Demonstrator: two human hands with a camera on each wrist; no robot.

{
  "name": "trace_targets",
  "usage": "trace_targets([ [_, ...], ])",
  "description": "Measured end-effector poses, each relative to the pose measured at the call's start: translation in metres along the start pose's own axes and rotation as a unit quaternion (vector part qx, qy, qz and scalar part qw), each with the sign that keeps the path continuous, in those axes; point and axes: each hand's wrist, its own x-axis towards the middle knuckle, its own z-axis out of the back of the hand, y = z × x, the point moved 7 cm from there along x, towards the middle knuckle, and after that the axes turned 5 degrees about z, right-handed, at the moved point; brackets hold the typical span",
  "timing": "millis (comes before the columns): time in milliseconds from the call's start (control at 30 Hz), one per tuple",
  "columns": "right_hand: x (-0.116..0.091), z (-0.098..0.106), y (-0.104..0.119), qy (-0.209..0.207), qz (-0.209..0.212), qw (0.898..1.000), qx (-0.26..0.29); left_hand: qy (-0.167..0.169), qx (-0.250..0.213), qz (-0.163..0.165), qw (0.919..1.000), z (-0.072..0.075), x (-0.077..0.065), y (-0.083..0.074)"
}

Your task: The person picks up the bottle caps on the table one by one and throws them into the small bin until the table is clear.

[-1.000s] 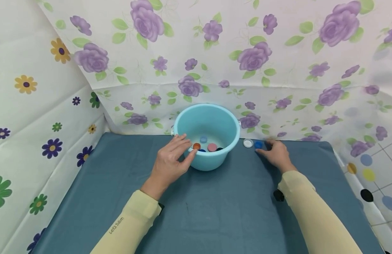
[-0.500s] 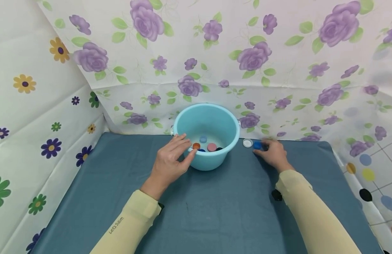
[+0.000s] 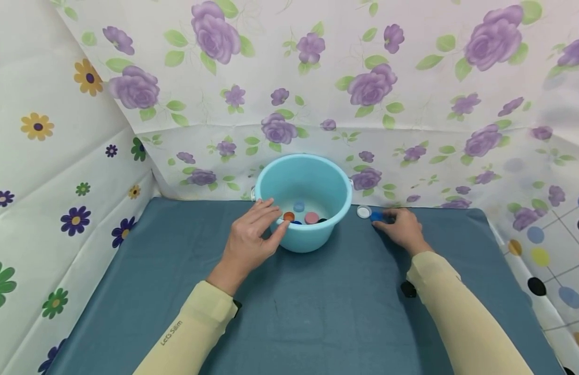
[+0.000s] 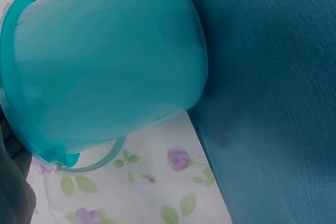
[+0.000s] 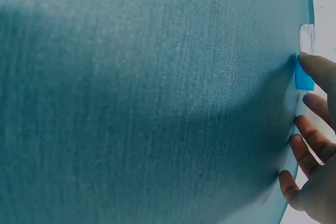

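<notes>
My left hand (image 3: 251, 234) grips the near left rim of a light blue bucket (image 3: 303, 240), its thumb and fingers at the edge. In the left wrist view the bucket wall (image 4: 110, 61) fills much of the frame, and part of the hand (image 4: 16, 187) shows at the rim. To the right of the bucket, my right hand (image 3: 403, 228) pinches a blue bottle cap (image 3: 376, 216) low at the cloth. The right wrist view has the thumb over the blue cap (image 5: 304, 77), the other fingers spread beside it. A white cap (image 3: 364, 212) lies just left of the blue one.
Inside the bucket lie several caps, among them an orange cap (image 3: 288, 216), a pink cap (image 3: 311, 217) and a light blue cap (image 3: 299, 207). Blue-grey cloth (image 3: 317, 312) covers the table. A flowered sheet (image 3: 214, 114) rises close behind the bucket.
My right hand has shifted slightly left and its fingers have come in around the blue bottle cap, which sits nearer the white one. The left hand stays at the bucket rim.
</notes>
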Motion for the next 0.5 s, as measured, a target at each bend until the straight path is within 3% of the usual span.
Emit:
trace_targets([
  [500, 0.0013, -0.0032, 0.0083, 0.001, 0.002, 1.0, 0.001, 0.005, 0.0, 0.005, 1.0, -0.0007, -0.0003, 0.0006],
])
